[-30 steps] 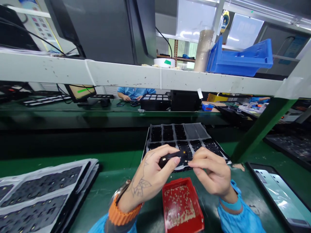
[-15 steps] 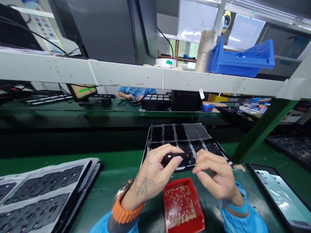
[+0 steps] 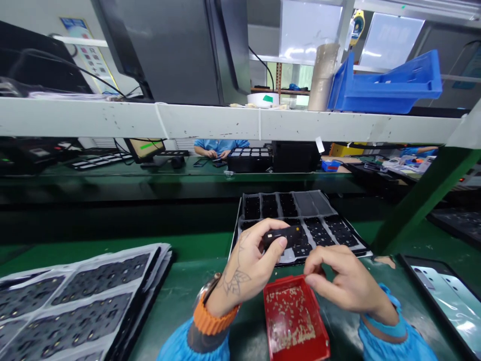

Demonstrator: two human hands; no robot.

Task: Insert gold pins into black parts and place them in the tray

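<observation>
My left hand (image 3: pixel 250 265) holds a small flat black part (image 3: pixel 288 234) between thumb and fingers; light and gold-coloured spots show on it. Just right of it and a little lower, my right hand (image 3: pixel 343 278) has thumb and index finger pinched together. Whatever may be between those fingertips is too small to make out. Below both hands lies a red bin (image 3: pixel 323 323), with many tiny pale pieces (image 3: pixel 291 333) scattered over its bottom. Behind my left hand is a compartmented tray (image 3: pixel 310 204) with black parts in most of its sections.
Stacked trays of black parts (image 3: pixel 101 303) lie at the left. At the right, a black tray (image 3: pixel 417 288) carries pale green panels (image 3: pixel 456 296). A green post (image 3: pixel 417 193) rises beside a white overhead shelf (image 3: pixel 210 123). A co-worker in blue (image 3: pixel 221 145) sits across the bench.
My right hand has dropped from beside the black part toward the red bin's far rim. The left hand still holds the part, now slightly raised. The whole view has shifted a little.
</observation>
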